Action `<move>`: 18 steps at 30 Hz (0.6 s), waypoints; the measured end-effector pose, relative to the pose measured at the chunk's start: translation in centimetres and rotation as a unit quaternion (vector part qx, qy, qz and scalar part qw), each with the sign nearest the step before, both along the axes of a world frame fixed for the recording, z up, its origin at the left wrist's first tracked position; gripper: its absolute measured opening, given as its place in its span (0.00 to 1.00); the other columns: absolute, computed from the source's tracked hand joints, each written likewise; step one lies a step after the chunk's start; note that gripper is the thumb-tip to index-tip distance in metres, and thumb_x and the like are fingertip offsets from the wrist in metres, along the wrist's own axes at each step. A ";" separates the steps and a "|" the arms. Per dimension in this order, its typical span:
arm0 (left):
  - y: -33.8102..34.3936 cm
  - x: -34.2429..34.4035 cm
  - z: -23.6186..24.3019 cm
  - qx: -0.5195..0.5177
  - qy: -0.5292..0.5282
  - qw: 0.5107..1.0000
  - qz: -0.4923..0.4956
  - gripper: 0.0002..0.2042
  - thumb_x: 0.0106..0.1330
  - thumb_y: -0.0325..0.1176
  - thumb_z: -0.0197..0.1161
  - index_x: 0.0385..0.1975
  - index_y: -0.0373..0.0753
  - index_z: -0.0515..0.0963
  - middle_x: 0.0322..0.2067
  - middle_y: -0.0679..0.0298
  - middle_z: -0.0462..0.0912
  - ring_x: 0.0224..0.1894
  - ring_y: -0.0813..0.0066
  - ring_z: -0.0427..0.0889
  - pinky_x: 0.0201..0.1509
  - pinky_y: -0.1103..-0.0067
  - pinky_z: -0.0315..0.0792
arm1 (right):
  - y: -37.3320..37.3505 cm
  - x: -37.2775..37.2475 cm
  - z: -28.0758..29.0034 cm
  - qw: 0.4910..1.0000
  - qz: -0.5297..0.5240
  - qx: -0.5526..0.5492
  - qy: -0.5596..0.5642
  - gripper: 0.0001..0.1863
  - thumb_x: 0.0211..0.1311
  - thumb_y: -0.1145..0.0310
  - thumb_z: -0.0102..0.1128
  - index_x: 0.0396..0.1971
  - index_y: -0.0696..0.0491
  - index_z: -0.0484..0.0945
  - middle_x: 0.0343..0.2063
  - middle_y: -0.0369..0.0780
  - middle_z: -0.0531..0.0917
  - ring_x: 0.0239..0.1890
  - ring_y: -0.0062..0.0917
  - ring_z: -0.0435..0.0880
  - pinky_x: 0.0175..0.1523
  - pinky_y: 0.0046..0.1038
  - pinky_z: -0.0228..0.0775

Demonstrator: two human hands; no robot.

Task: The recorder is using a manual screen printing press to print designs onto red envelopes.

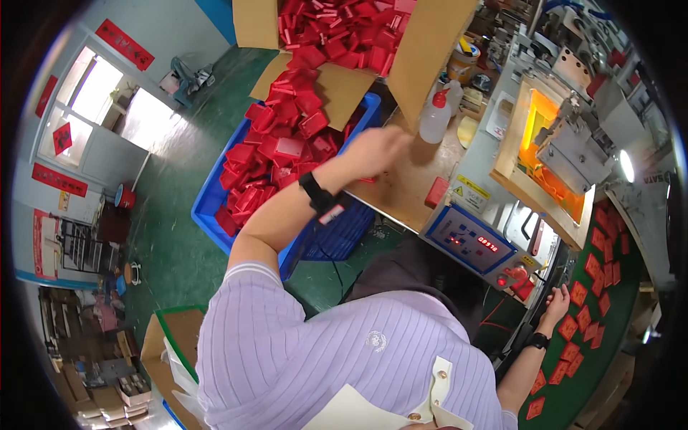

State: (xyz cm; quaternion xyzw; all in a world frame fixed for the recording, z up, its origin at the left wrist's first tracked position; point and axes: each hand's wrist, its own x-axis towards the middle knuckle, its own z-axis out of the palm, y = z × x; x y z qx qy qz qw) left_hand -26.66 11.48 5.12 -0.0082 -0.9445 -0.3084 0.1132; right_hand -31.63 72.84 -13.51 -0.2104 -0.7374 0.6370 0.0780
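My left hand (376, 150) reaches forward, blurred, over the edge of a blue crate (215, 190) heaped with red plastic pieces (276, 150) and a wooden board (408, 183). A sliver of red shows under that hand; I cannot tell whether it grips it. On the left wrist sits a black band (315, 193). My right hand (557, 301), also with a black wrist band, rests by the machine's edge, fingers apart, beside a red card (577, 292) on a green table (609, 337).
An open cardboard box (423, 50) spills more red pieces into the crate. A white squeeze bottle (436, 113) and a red block (436, 192) stand on the board. The press machine (566, 154) with its control panel (469, 240) is ahead on the right. Several red cards line the green table.
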 end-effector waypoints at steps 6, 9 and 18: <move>-16.7 -1.8 -9.6 -0.260 -0.125 0.896 0.339 0.16 0.53 0.34 0.57 0.39 0.30 0.71 0.37 0.45 0.77 0.43 0.50 0.78 0.43 0.64 0.76 | 0.0 -0.3 -0.2 1.000 -0.002 0.013 0.002 0.18 0.59 0.72 0.53 0.50 0.58 0.69 0.26 0.36 0.78 0.17 0.11 0.70 0.18 0.10 0.59; -21.2 -1.0 -13.1 -0.268 -0.149 0.875 0.375 0.32 0.48 0.40 0.64 0.54 0.33 0.62 0.46 0.46 0.73 0.48 0.50 0.76 0.49 0.64 0.73 | -0.1 0.1 0.1 1.000 -0.011 0.010 0.001 0.19 0.58 0.73 0.54 0.50 0.58 0.69 0.27 0.37 0.78 0.17 0.11 0.70 0.18 0.11 0.59; -20.9 -0.5 -13.8 -0.274 -0.114 0.905 0.305 0.29 0.52 0.38 0.57 0.50 0.26 0.61 0.43 0.39 0.74 0.44 0.47 0.77 0.47 0.63 0.73 | -1.9 -1.0 4.0 1.000 0.015 0.002 -0.019 0.21 0.56 0.70 0.55 0.51 0.59 0.68 0.27 0.35 0.79 0.18 0.13 0.72 0.18 0.13 0.61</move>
